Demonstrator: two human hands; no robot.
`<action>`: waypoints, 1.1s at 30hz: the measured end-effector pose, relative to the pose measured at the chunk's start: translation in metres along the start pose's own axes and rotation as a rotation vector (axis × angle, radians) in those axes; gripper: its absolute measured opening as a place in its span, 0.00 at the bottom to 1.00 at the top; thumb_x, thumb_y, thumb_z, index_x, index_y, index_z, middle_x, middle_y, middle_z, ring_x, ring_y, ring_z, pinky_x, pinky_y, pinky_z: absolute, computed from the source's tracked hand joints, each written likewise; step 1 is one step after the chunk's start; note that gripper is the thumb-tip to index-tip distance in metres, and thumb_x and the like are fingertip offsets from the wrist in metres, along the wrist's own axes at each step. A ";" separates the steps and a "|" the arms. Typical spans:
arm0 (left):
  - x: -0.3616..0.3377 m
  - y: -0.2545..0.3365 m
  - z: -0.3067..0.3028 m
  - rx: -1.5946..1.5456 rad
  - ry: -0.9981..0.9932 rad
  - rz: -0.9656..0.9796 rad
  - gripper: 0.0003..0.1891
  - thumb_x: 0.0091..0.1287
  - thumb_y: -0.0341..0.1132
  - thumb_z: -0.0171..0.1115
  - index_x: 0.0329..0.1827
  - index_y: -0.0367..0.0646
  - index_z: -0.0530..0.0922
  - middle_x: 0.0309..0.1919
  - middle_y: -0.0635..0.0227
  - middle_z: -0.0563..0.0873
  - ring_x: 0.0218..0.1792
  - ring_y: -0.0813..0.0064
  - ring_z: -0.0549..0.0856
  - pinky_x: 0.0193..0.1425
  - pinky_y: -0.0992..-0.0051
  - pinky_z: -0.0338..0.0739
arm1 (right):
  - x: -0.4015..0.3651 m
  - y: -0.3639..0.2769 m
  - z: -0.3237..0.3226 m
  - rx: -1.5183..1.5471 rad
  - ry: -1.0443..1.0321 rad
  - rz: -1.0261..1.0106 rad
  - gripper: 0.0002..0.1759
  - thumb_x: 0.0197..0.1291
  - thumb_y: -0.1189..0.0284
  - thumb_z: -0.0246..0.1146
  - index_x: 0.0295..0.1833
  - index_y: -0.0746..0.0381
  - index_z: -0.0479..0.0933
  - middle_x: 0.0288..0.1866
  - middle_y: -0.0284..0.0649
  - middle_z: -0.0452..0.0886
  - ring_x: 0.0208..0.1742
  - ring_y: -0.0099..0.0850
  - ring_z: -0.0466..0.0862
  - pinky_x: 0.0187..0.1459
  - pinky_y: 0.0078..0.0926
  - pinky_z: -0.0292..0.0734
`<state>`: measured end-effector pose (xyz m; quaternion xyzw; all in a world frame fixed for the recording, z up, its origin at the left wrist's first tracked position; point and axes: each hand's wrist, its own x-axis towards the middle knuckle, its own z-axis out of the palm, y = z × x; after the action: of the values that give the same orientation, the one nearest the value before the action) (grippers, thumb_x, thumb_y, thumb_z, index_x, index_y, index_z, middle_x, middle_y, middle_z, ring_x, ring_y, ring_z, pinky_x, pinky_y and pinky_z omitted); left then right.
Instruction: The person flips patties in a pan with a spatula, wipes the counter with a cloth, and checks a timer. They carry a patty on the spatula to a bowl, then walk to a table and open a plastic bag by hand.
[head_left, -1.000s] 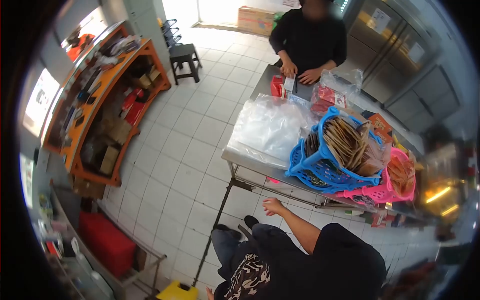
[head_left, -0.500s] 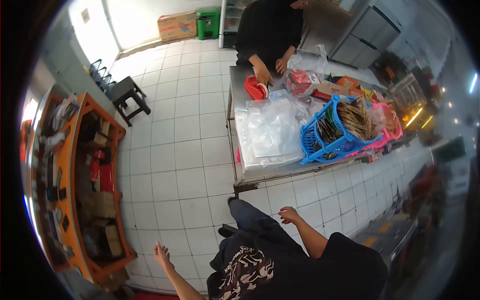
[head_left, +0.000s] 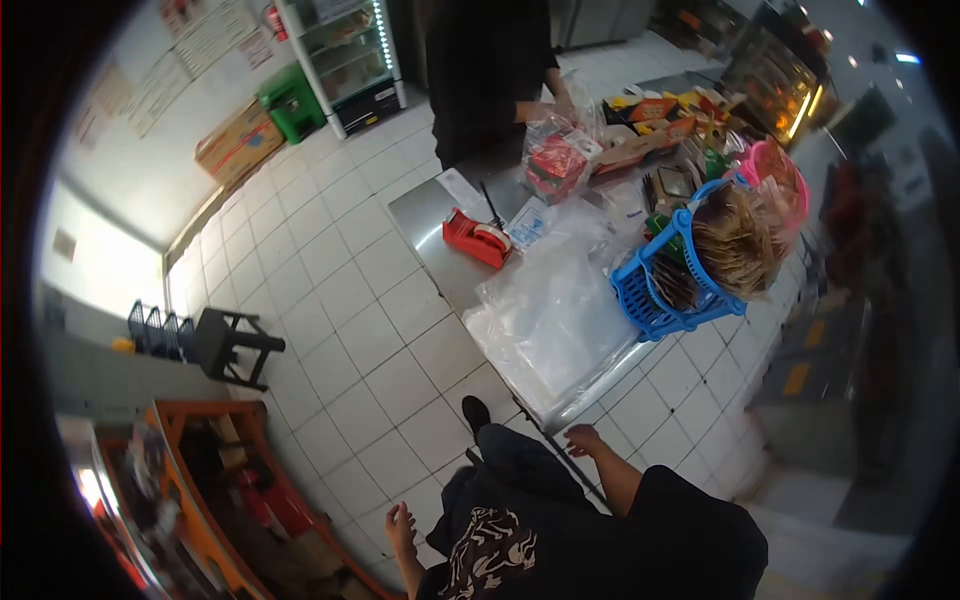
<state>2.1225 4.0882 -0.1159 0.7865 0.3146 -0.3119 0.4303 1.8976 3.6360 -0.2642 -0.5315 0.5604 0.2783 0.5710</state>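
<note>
My left hand [head_left: 400,524] hangs low beside my left thigh, its fingers loosely bent and nothing in them. My right hand [head_left: 584,441] is just off the near corner of a steel table [head_left: 418,216], fingers relaxed and holding nothing. Closest to it on the tabletop lies a stack of clear plastic bags [head_left: 550,320]. Beyond the bags sits a red tape dispenser [head_left: 474,238] with a roll of tape. To the right a blue plastic basket [head_left: 640,300] leans, filled with brown packets [head_left: 735,240].
Across the table a person in black [head_left: 485,80] has hands at a clear bag with red contents [head_left: 560,165]. A pink basket [head_left: 800,195] is behind the blue one. A dark stool [head_left: 230,345] and orange shelf [head_left: 180,490] stand left. Grey bins [head_left: 810,360] are right.
My view has turned and I have come closer to the table. My left hand has drawn in toward my body. The other person's hand has left the tape dispenser for the clear bag.
</note>
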 end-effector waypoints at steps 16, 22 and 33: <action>0.183 0.356 0.162 0.480 -0.323 0.902 0.21 0.63 0.47 0.73 0.51 0.41 0.83 0.24 0.66 0.84 0.26 0.77 0.82 0.34 0.74 0.77 | -0.158 0.017 0.062 0.935 0.655 0.231 0.15 0.68 0.62 0.59 0.56 0.56 0.76 0.38 0.45 0.83 0.31 0.41 0.86 0.34 0.38 0.85; 0.095 0.462 0.234 0.430 -0.620 1.327 0.16 0.60 0.37 0.76 0.20 0.39 0.79 0.15 0.66 0.76 0.16 0.70 0.74 0.23 0.70 0.69 | -0.195 -0.040 0.157 1.252 1.106 0.435 0.23 0.66 0.63 0.62 0.63 0.62 0.73 0.41 0.50 0.82 0.31 0.41 0.85 0.29 0.36 0.83; -0.018 0.492 0.299 0.214 -1.217 1.722 0.10 0.51 0.29 0.78 0.34 0.45 0.84 0.28 0.67 0.79 0.29 0.64 0.78 0.34 0.65 0.72 | -0.221 -0.369 0.055 0.056 1.670 -0.215 0.45 0.50 0.63 0.79 0.71 0.64 0.66 0.65 0.53 0.69 0.67 0.49 0.68 0.66 0.46 0.67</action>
<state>2.4217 3.6106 0.0042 0.4895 -0.6465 -0.2692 0.5196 2.2058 3.6448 0.0412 -0.5988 0.7518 -0.2761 0.0053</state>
